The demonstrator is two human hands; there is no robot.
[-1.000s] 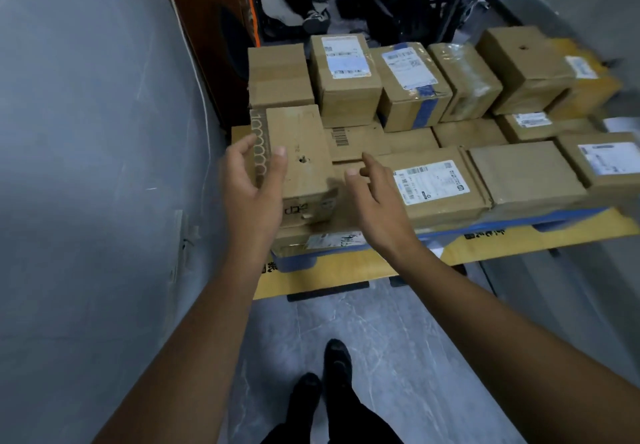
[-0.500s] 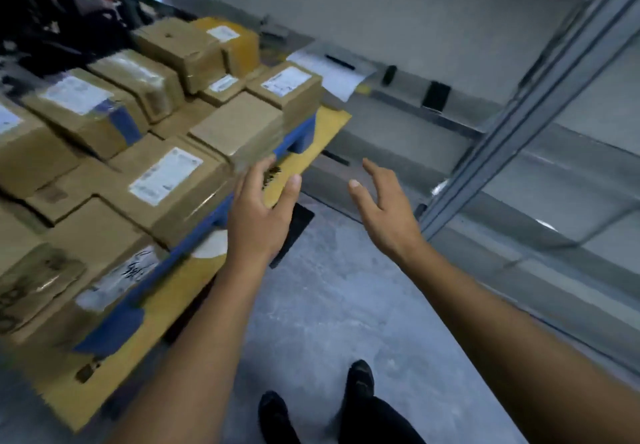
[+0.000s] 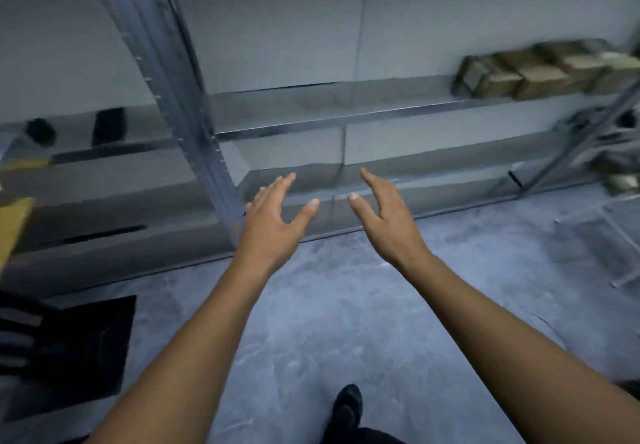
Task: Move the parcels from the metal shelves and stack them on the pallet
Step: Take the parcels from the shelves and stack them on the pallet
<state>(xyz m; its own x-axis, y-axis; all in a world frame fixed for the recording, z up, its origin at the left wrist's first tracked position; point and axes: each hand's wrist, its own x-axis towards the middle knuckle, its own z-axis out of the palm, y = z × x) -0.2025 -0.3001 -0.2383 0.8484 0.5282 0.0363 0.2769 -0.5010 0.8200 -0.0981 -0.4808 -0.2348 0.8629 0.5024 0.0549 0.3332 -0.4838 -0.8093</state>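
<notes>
I am holding both hands out in front of me, empty, because there is nothing to carry on this leg of the job. My left hand point(image 3: 273, 222) and my right hand point(image 3: 388, 222) are spread wide, palms turned toward each other with a gap between them, the way I would want them to meet the two sides of a box. Neither is touching anything.

I am facing the metal shelves point(image 3: 332, 121), and the stretch straight ahead of my hands is bare. The parcels point(image 3: 540, 69) I need are sitting far to the right on an upper shelf, in a row pushed close together, well apart from my hands. They are blurred, so I cannot tell how many there are or whether they carry labels.

Only a yellow corner at the left edge point(image 3: 14, 222) is showing, probably the pallet. My foot point(image 3: 346, 409) is planted near, on the grey floor point(image 3: 346, 305). I judge my next reach has to swing right and upward.
</notes>
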